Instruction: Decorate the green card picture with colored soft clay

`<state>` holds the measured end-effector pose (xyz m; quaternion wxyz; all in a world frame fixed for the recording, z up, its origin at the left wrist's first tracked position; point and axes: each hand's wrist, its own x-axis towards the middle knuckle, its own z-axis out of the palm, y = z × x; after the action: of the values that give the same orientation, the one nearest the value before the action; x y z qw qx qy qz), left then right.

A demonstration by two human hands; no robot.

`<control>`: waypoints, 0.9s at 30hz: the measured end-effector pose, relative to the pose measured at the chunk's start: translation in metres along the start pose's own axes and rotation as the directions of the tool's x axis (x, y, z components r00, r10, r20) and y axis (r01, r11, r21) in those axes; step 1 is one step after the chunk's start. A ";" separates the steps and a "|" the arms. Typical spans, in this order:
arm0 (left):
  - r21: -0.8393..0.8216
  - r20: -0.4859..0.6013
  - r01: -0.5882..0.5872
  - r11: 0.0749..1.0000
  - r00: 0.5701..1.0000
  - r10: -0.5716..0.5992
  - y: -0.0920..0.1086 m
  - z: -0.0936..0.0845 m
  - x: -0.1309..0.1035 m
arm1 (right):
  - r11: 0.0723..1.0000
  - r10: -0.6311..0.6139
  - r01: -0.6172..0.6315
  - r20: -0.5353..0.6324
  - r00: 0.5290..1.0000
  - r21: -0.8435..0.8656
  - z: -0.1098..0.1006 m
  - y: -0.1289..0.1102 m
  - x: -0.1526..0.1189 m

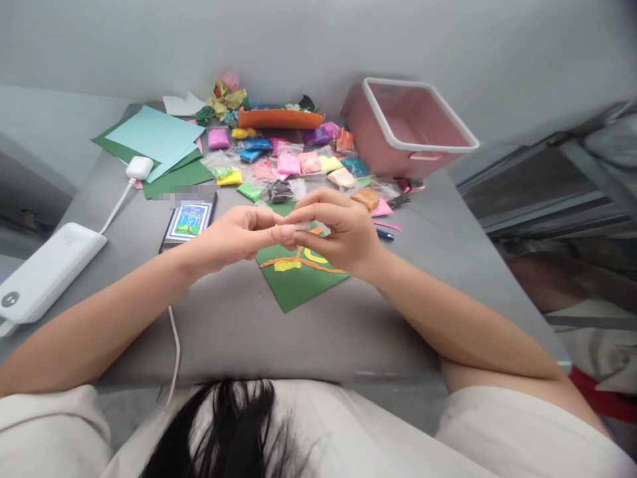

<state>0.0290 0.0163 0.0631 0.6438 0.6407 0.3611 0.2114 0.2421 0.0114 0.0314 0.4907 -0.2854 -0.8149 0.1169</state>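
Note:
Above the middle of the table, my left hand (249, 232) and my right hand (341, 229) meet, fingertips together. Between them they pinch a small white piece of modelling clay (302, 226), partly hidden by the fingers. Below lies a green paper sheet (288, 290), turned at an angle. Orange clay strips (323, 267) and a yellow clay patch (287, 265) are stuck on it; my hands cover its upper part. Left of my left hand, a phone (189, 219) displays a colourful picture.
Several bagged clay packets (288, 163) spread across the back, beside a pink basket (403, 143). Blue and green paper sheets (154, 136) are stacked at back left. A white power bank (54, 269) with a cable lies left. A blue pen (385, 234) is right of my right hand.

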 end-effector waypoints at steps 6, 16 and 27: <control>0.081 -0.018 -0.002 0.997 1.000 0.003 -0.007 0.000 0.003 | 0.988 -0.111 0.117 0.068 0.992 -0.096 0.001 -0.002 -0.002; -0.185 -0.150 -0.016 0.983 0.989 -0.012 0.000 0.005 0.006 | 0.961 0.265 -0.276 -0.355 0.897 0.022 -0.021 0.013 0.013; -0.614 -0.158 -0.024 0.789 0.983 -0.093 0.000 0.017 0.010 | 0.976 -0.084 0.062 -0.094 0.992 -0.208 0.014 -0.007 -0.009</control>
<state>0.0480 0.0120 0.0593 0.7850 0.3689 0.3413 0.3623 0.2307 0.0015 0.0211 0.5037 -0.3099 -0.8064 -0.0006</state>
